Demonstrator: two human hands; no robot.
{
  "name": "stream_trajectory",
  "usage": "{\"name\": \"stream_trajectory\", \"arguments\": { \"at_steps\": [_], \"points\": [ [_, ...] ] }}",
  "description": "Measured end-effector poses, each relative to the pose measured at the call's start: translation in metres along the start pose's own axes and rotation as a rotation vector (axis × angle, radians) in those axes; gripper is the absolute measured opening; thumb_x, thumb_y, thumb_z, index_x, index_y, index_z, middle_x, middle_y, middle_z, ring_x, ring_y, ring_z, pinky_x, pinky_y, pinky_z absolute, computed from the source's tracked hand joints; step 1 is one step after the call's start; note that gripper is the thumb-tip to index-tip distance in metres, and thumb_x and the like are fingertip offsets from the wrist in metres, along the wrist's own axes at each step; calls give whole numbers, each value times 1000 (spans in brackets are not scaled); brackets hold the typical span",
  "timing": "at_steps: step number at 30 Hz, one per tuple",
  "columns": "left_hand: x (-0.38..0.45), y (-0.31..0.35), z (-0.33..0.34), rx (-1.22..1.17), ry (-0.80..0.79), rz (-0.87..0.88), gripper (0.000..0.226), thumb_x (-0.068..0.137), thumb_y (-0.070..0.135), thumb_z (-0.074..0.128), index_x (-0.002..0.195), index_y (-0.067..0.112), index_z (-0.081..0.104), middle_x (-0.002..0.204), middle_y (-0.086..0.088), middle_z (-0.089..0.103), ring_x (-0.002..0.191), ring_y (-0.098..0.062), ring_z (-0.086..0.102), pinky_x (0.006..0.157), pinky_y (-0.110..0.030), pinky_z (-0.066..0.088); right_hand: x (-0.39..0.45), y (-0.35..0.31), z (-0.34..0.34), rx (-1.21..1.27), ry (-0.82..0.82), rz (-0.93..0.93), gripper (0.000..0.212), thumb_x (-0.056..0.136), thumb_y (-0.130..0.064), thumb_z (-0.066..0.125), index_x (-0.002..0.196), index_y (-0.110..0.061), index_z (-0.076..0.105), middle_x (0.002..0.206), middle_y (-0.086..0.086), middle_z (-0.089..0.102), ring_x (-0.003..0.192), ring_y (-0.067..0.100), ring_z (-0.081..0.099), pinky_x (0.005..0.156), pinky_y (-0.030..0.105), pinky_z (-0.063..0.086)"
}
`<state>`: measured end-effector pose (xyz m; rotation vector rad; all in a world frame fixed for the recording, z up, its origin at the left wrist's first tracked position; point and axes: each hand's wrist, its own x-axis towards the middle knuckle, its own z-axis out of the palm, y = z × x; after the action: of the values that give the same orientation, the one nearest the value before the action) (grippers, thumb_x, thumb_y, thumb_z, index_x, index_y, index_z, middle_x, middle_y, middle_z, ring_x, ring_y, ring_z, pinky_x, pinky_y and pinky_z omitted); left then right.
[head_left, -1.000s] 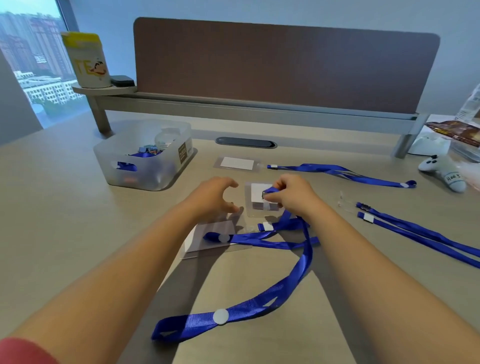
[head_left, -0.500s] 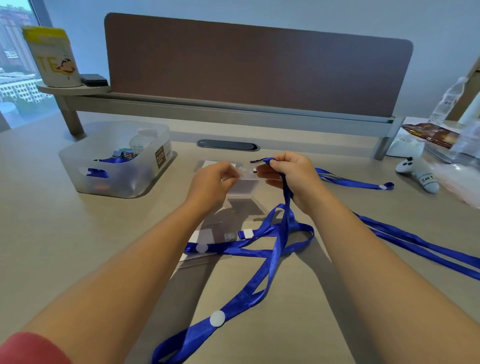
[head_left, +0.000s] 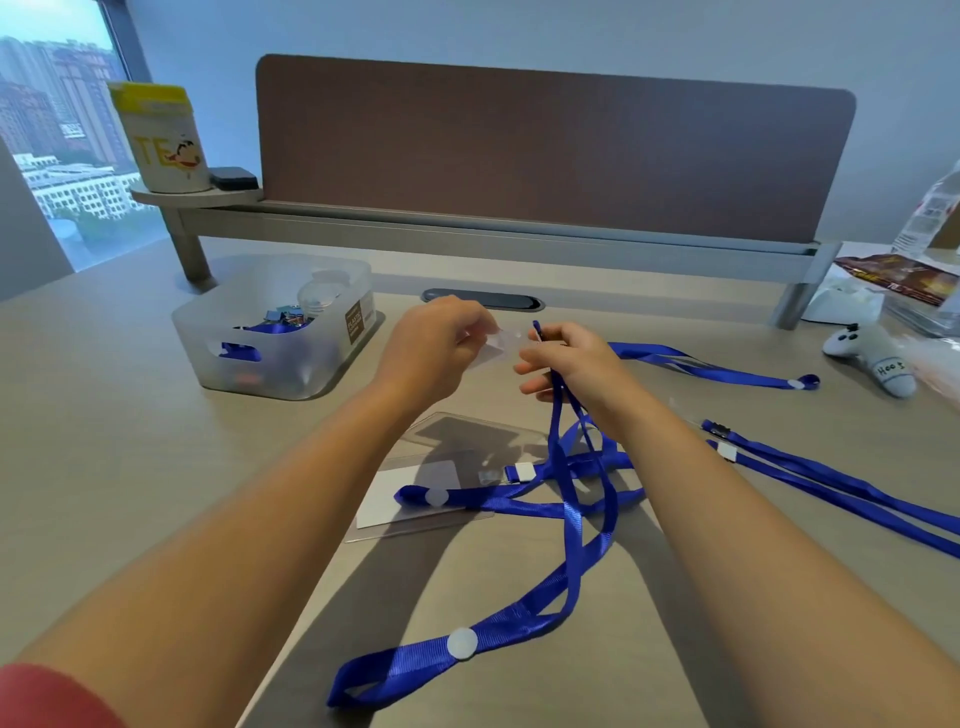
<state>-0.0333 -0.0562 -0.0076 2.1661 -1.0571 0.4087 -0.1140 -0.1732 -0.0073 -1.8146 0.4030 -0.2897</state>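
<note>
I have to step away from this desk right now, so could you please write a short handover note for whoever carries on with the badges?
Left hand: pinches a clear badge holder, raised above the desk.
Right hand: grips the clip end of a blue lanyard; its strap trails down onto the desk.
Done: clip end and holder are close together but do not look joined yet.
Left: probably hook the clip into the holder, then set it down.
Nearby: a second holder with a white card lies under the strap loops; spare lanyards to the right; bin to the left.
</note>
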Motion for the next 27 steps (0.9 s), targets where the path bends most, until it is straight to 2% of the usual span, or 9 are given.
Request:
{"name": "stream_trajectory", "arguments": {
  "at_steps": [3,7,12,14,16,19,21,24,27],
  "points": [
    [-3,-2,-4,25,-55,0,19,87,6,51,101,4,63,109,-17,65,95,-28,57,76,-24,42,1,-2,6,-71,77,-73,27,89,-20,54,113,-9,51,85,2,56,64,10,53,65,22,47],
    [-5,-5,-9,5,-56,-45,19,87,6,51,101,4,62,108,-17,65,93,-26,58,77,-26,45,3,-2,13,-207,124,-143,27,90,-18,53,110,-1,58,73,-5,52,60,8,51,60,20,47],
    [-7,-3,-13,-96,-16,-120,28,84,8,55,112,6,53,110,-17,63,91,-21,55,84,-29,46,-1,-3,18,-338,128,-209,28,92,-19,48,101,0,66,63,-2,49,54,7,39,52,17,34],
    [-6,-3,-14,-106,19,-152,35,83,10,58,116,8,50,117,-16,59,100,-23,54,88,-30,45,-1,-4,19,-359,123,-212,29,93,-18,47,102,1,67,67,1,53,54,6,38,51,16,31],
    [-6,-4,-12,-58,63,-159,41,82,15,61,121,11,47,127,-13,54,113,-26,49,98,-36,40,-1,-5,19,-346,126,-193,30,93,-18,46,104,1,67,71,2,56,57,5,40,53,16,33],
    [-9,-6,-10,42,134,-125,47,81,18,62,124,11,43,134,-12,46,121,-27,40,105,-36,31,0,-7,20,-295,150,-170,29,93,-16,47,102,2,67,62,-3,53,58,7,43,57,20,37],
    [-12,-8,-8,73,192,-86,42,80,16,62,119,8,47,131,-15,48,118,-30,41,102,-35,32,0,-8,20,-269,150,-174,26,93,-13,46,103,1,65,61,-3,53,58,8,45,57,20,38],
    [-15,-9,-7,96,296,-91,31,77,12,65,104,1,53,117,-22,54,104,-36,47,86,-30,32,0,-10,23,-255,115,-161,25,93,-13,45,103,1,64,61,-2,54,54,7,42,53,18,35],
    [-15,-9,-10,134,248,-63,21,78,13,65,92,1,56,107,-22,58,97,-36,50,80,-28,28,0,-13,24,-185,102,-134,25,93,-13,46,102,1,64,60,-2,54,45,2,44,48,15,34]
  ]
}}
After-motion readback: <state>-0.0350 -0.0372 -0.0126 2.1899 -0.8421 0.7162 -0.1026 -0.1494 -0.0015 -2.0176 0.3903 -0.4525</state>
